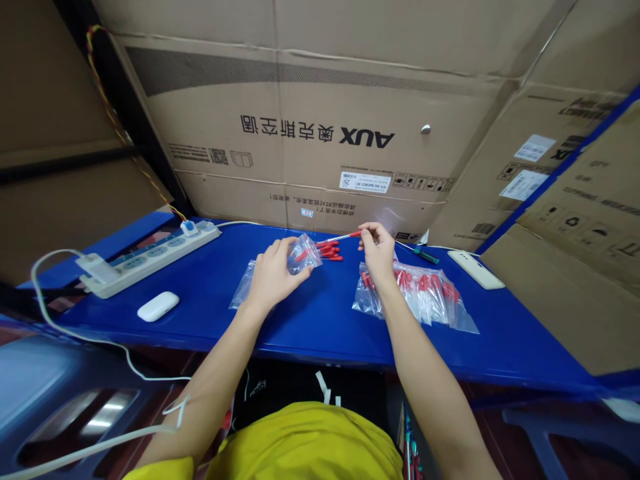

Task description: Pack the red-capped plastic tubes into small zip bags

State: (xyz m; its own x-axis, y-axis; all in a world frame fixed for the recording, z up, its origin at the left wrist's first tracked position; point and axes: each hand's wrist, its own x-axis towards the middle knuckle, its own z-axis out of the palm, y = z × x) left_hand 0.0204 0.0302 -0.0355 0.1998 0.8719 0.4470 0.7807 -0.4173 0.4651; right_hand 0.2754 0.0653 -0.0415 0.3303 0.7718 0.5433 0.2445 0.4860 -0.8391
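Observation:
My left hand (274, 273) grips a small clear plastic bag (305, 253) with a red piece inside, holding it just above the blue table (310, 320). My right hand (377, 250) pinches a thin white rod with a red tip (345, 236), pointed left toward the bag's mouth. Between the hands lies a small heap of loose red pieces (330, 251). More flat clear bags (243, 287) lie under my left hand. A pile of filled bags with red pieces (430, 293) lies under and to the right of my right wrist.
A white power strip (150, 257) with a plugged charger sits at the left, a white earbud case (158, 306) in front of it. A white phone (475, 268) and a green-handled tool (427, 255) lie at the right. Cardboard boxes (310, 133) wall the back and right.

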